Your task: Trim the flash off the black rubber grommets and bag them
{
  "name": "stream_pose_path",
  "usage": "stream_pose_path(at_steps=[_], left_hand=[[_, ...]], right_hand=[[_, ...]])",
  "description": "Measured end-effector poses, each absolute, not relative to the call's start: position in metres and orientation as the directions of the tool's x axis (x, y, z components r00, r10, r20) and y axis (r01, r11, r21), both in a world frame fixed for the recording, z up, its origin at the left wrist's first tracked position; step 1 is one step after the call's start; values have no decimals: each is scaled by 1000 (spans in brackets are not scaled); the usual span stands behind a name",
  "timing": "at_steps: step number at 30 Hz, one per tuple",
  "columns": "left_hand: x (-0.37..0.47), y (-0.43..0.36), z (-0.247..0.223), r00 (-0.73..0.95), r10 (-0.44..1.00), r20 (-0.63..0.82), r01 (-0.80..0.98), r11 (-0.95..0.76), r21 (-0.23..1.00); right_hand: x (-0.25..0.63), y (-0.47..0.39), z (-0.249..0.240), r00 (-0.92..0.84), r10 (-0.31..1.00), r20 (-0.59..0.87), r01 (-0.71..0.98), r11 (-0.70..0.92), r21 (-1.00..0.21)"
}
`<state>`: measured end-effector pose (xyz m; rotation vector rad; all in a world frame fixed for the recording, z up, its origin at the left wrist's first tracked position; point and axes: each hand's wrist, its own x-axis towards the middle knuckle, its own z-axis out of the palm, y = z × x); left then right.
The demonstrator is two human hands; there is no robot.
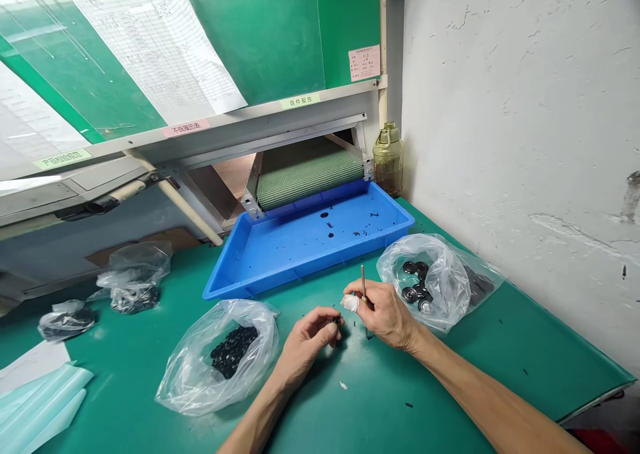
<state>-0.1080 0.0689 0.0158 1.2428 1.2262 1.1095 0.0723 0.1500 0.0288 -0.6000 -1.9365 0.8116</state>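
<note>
My left hand (314, 337) pinches a small black part (338, 320) between thumb and fingers above the green table. Just right of it, my right hand (383, 313) is closed round a thin metal tool (363, 284) that stands nearly upright; white tape wraps the thumb. An open clear bag (180, 374) of small black pieces (235, 351) lies left of my left hand. Beyond my right hand, another clear bag (450, 297) holds round black parts (409, 295).
A blue tray (270, 267) with scattered black bits sits below a green conveyor belt (310, 171). Two tied bags (135, 277) (67, 322) and light blue sheets (45, 401) lie at left. A bottle (389, 157) stands by the wall. Black scraps dot the green table (450, 401).
</note>
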Motion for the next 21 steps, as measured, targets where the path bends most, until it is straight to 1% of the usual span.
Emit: stream_pose_path(at_steps=[12, 21], left_hand=[[-110, 69, 12, 61, 997, -45, 38, 42, 998], [-106, 70, 15, 51, 998, -40, -9, 41, 999]], right_hand=[[72, 151, 27, -440, 663, 606, 58, 694, -718], [74, 151, 28, -456, 667, 589, 77, 689, -720]])
